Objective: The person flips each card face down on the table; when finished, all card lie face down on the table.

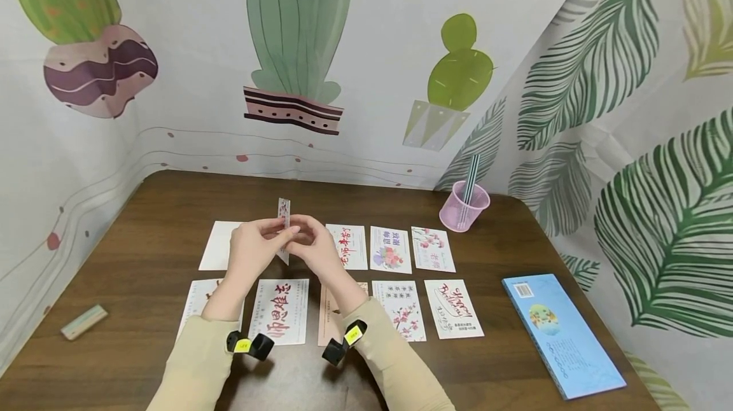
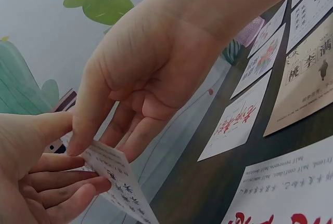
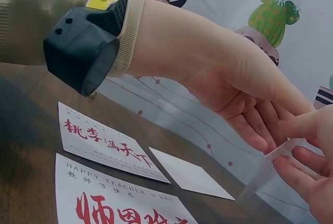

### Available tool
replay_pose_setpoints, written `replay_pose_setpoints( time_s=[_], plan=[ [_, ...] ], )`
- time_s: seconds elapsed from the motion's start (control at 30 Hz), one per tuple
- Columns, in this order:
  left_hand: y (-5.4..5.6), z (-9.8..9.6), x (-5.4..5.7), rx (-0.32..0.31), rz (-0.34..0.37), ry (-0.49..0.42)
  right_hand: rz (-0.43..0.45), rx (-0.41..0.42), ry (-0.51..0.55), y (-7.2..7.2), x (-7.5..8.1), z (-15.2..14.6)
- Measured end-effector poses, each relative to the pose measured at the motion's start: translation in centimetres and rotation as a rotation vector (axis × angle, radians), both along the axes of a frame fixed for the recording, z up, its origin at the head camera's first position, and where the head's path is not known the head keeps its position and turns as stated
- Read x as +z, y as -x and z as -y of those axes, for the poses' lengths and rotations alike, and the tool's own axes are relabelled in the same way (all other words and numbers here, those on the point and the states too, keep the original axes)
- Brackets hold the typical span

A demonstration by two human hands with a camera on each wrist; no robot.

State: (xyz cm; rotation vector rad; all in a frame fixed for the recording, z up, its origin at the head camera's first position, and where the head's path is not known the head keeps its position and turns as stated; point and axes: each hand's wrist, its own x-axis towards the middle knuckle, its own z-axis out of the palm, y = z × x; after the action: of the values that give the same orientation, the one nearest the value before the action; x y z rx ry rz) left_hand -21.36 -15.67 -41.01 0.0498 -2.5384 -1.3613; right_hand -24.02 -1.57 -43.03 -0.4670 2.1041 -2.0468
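My left hand [image 1: 252, 250] and right hand [image 1: 319, 250] meet over the back row of cards. Between them they hold a printed card [image 1: 284, 208], raised on edge, thumbs and fingertips at its sides. The left wrist view shows dark writing on that card [image 2: 117, 174], with the right hand [image 2: 156, 68] pinching its upper edge and the left hand's fingers [image 2: 62, 185] along its side. Below the hands lie a blank white card [image 1: 214, 249] and a card with red lettering [image 1: 280, 312]. My right forearm partly covers a tan card [image 1: 328, 319].
Several more printed cards lie in two rows, among them a floral card [image 1: 433, 249] and a birthday card [image 1: 454, 309]. A pink mesh cup [image 1: 455, 214] with pencils stands at the back right. A blue book [image 1: 564, 334] lies right, an eraser [image 1: 84, 322] left.
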Motion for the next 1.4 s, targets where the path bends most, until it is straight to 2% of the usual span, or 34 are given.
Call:
replay_pose_setpoints(
  time_s=[0.23,0.43,0.57,0.77,0.87,0.97,1.1,1.4],
  plan=[
    [0.2,0.2,-0.1,-0.039,-0.024,-0.024,-0.031,0.051,-0.032,-1.2,2.4,-0.5],
    [0.5,0.7,0.1,-0.056,0.048,-0.123,-0.02,0.122,-0.045,-0.7,2.1,-1.2],
    [0.6,1.0,0.3,-0.042,0.107,-0.19,0.014,0.069,-0.044,-0.1,1.6,-1.6],
    [0.7,1.4,-0.1,-0.015,0.159,-0.175,0.071,-0.122,-0.06,0.4,1.3,-2.3],
    [1.0,1.7,-0.6,-0.018,0.192,-0.174,0.134,-0.143,-0.079,0.4,1.3,-2.5],
    [1.2,2.0,-1.2,-0.028,0.23,-0.2,0.188,-0.128,-0.105,1.4,-0.3,-2.4],
    [1.5,2.1,-2.1,-0.027,0.273,-0.228,0.211,-0.129,-0.129,2.7,-2.7,-2.2],
    [1.7,2.8,-3.6,0.007,0.332,-0.251,0.215,-0.145,-0.162,2.5,-3.2,-1.9]
  ],
)
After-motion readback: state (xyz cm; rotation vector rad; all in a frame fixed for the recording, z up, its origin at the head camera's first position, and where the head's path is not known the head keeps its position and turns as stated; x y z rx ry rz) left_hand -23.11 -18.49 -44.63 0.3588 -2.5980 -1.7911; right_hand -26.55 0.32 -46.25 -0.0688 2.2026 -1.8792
